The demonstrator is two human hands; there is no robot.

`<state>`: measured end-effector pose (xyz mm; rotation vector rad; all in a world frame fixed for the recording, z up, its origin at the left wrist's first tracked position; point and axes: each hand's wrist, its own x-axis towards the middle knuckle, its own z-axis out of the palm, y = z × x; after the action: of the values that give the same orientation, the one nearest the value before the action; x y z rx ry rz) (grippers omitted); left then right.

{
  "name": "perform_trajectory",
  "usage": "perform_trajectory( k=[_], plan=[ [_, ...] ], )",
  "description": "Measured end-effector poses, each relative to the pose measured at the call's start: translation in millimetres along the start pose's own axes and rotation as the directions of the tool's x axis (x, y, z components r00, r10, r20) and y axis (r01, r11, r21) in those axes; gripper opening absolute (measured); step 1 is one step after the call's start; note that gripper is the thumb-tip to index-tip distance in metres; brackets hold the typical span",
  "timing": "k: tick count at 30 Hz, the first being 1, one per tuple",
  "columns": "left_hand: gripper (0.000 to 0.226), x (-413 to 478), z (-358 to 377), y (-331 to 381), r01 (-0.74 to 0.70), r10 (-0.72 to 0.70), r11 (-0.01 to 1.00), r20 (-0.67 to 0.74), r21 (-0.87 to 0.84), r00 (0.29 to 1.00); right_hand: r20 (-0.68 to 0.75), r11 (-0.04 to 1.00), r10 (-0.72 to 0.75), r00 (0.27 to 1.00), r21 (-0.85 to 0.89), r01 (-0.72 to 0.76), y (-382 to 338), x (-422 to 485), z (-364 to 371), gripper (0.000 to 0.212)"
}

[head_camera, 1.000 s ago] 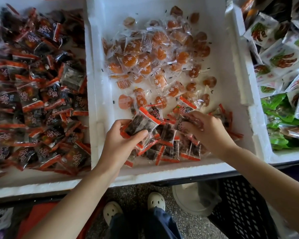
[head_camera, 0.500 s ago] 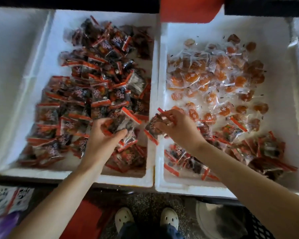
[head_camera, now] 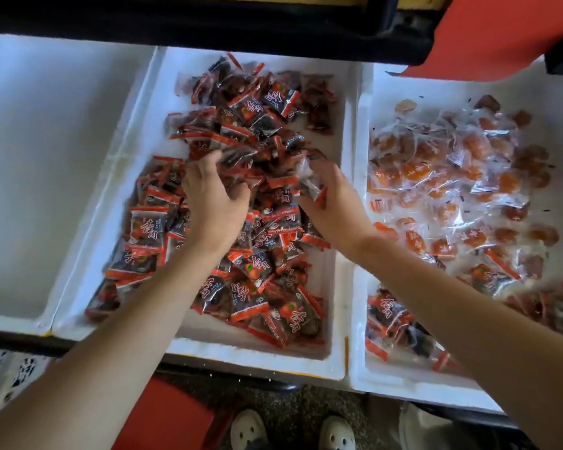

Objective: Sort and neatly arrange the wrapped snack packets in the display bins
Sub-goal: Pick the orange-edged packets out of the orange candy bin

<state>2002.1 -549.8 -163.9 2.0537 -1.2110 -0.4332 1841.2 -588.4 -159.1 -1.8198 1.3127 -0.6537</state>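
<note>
Gripping a clutch of dark red packets (head_camera: 260,105), the left hand (head_camera: 213,206) has its fingers curled down into the heap near the middle of the middle bin (head_camera: 333,363); motion blur hides how many it holds. Just beside it, the right hand (head_camera: 333,206) pinches a single packet (head_camera: 310,185), clear-fronted with a red edge, between thumb and curled fingers, above the heap and close to the bin's right wall. The two hands are near each other but not touching.

The dark red packets fill this white foam bin from far edge to near edge in a loose, overlapping pile. In the right bin (head_camera: 403,389), orange packets (head_camera: 436,164) in clear wrap spread over the far half, while stray dark packets (head_camera: 387,315) lie along its near edge, partly under the right forearm. The left bin (head_camera: 46,157), also white foam, touches the middle bin's left wall.

A red sheet (head_camera: 485,34) hangs over the right bin's far corner. Below the bins' near edges, pale shoes (head_camera: 247,430) stand on a speckled floor (head_camera: 290,405).
</note>
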Motion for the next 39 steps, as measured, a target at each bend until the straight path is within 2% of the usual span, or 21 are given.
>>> perform_trajectory(
  k=[3, 7, 10, 12, 15, 17, 19, 23, 25, 28, 31, 34, 36, 39],
  plan=[
    [0.037, -30.5, 13.7, 7.4, -0.251, 0.251, 0.968, 0.063, -0.002, 0.966, -0.004, 0.982, -0.050, 0.999, -0.181, 0.048, 38.6, -36.3, -29.6, 0.038],
    [0.029, -74.8, 49.6, 31.4, -0.434, 0.441, 0.897, 0.258, -0.087, 0.859, -0.007, 0.952, 0.077, 0.997, -0.297, -0.075, 98.4, -87.6, -87.6, 0.036],
    [0.028, -100.0, 86.4, 55.9, -0.429, 0.459, 0.886, 0.460, -0.176, 0.760, -0.009, 0.902, 0.236, 0.972, -0.370, -0.222, 140.3, -117.4, -128.2, 0.043],
    [0.032, -113.1, 112.6, 71.1, -0.415, 0.435, 0.892, 0.595, -0.180, 0.676, 0.051, 0.879, 0.321, 0.946, -0.388, -0.277, 159.9, -130.5, -144.2, 0.054],
    [0.047, -125.5, 149.1, 84.5, -0.397, 0.283, 0.917, 0.775, -0.045, 0.565, 0.180, 0.873, 0.337, 0.924, -0.426, -0.236, 179.5, -138.7, -147.8, 0.074],
    [0.056, -132.4, 168.3, 86.1, -0.402, 0.193, 0.914, 0.823, 0.047, 0.534, 0.234, 0.857, 0.314, 0.920, -0.487, -0.169, 186.8, -139.1, -142.0, 0.081],
    [0.066, -139.2, 182.1, 82.9, -0.407, 0.146, 0.905, 0.812, 0.120, 0.565, 0.238, 0.834, 0.304, 0.922, -0.534, -0.137, 190.2, -137.8, -136.8, 0.087],
    [0.083, -149.4, 194.1, 79.4, -0.372, 0.139, 0.910, 0.708, 0.184, 0.692, 0.196, 0.785, 0.309, 0.931, -0.606, -0.133, 196.6, -130.7, -136.6, 0.096],
    [0.084, -153.2, 197.7, 80.1, -0.373, 0.138, 0.905, 0.691, 0.203, 0.710, 0.174, 0.795, 0.342, 0.923, -0.577, -0.186, 201.7, -128.6, -138.9, 0.097],
    [0.075, -157.6, 199.7, 82.9, -0.322, 0.120, 0.930, 0.682, 0.176, 0.721, 0.152, 0.820, 0.356, 0.922, -0.524, -0.231, 205.4, -131.3, -144.2, 0.092],
    [0.061, -157.9, 197.0, 85.9, -0.324, 0.157, 0.934, 0.640, 0.151, 0.752, 0.133, 0.883, 0.410, 0.903, -0.305, -0.356, 201.3, -138.4, -153.8, 0.076],
    [0.039, -158.3, 188.3, 88.2, -0.307, 0.185, 0.948, 0.634, 0.086, 0.750, 0.110, 0.905, 0.398, 0.911, -0.211, -0.370, 197.6, -142.6, -162.9, 0.053],
    [0.033, -158.3, 180.2, 91.3, -0.254, 0.183, 0.967, 0.613, 0.031, 0.769, 0.027, 0.917, 0.368, 0.929, -0.175, -0.358, 194.7, -142.5, -171.3, 0.040],
    [0.026, -153.2, 170.2, 98.6, -0.084, 0.109, 0.994, 0.502, -0.071, 0.858, -0.094, 0.947, 0.318, 0.943, -0.007, -0.320, 183.9, -138.1, -188.2, 0.018]
  ],
)
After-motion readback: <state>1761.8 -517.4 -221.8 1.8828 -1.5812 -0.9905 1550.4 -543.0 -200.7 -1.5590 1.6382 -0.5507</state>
